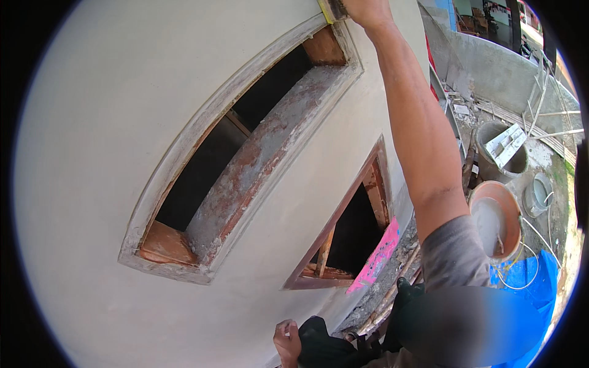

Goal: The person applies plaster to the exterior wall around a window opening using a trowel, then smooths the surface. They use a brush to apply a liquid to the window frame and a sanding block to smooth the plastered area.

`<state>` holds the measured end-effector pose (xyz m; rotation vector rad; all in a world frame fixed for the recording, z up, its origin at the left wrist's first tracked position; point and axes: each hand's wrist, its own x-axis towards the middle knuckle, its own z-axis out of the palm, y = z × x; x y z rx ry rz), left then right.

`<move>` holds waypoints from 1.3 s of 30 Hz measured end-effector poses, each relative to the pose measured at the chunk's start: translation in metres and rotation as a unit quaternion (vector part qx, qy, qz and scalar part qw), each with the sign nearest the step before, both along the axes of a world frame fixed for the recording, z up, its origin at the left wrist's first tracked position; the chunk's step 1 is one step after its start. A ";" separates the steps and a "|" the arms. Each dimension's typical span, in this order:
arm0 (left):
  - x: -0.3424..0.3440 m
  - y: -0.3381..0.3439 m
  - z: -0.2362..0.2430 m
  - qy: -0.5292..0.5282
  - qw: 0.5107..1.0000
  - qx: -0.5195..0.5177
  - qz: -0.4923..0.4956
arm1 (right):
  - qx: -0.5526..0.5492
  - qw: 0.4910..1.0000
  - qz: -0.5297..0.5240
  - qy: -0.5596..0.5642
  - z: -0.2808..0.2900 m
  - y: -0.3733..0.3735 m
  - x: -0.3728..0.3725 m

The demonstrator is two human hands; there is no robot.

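Note:
At the top edge, my right hand is partly cut off by the picture's rim. It is closed on a dark, flat block with a yellow edge, whose exact kind I cannot make out. The block touches the pale wall at the upper corner of a long, curved window frame. That frame's sill is rough with grey and reddish patches. Low in the picture, my left hand is beside the wall with its fingers curled in; whatever it may hold is hidden.
Below the long window is a smaller triangular opening with a brown frame; a pink, paint-spotted strip is at its corner. To the right are an orange bucket with grey liquid, a grey tub, a small pail and a blue tarp.

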<state>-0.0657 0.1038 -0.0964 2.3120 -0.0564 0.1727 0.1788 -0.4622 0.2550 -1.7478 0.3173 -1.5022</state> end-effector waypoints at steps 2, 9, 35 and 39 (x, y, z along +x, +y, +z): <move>0.000 -0.004 0.000 -0.009 1.000 -0.005 -0.001 | -0.016 0.998 -0.043 -0.052 -0.034 -0.038 0.006; 0.001 -0.024 0.001 -0.015 1.000 -0.009 -0.026 | 0.233 0.970 -0.026 0.059 -0.174 -0.085 0.015; -0.004 -0.036 0.014 -0.009 1.000 0.016 0.018 | -0.019 0.993 -0.070 -0.089 -0.090 -0.047 0.014; -0.007 -0.027 0.013 -0.017 1.000 0.013 0.021 | -0.098 0.991 0.014 -0.095 -0.039 -0.052 0.004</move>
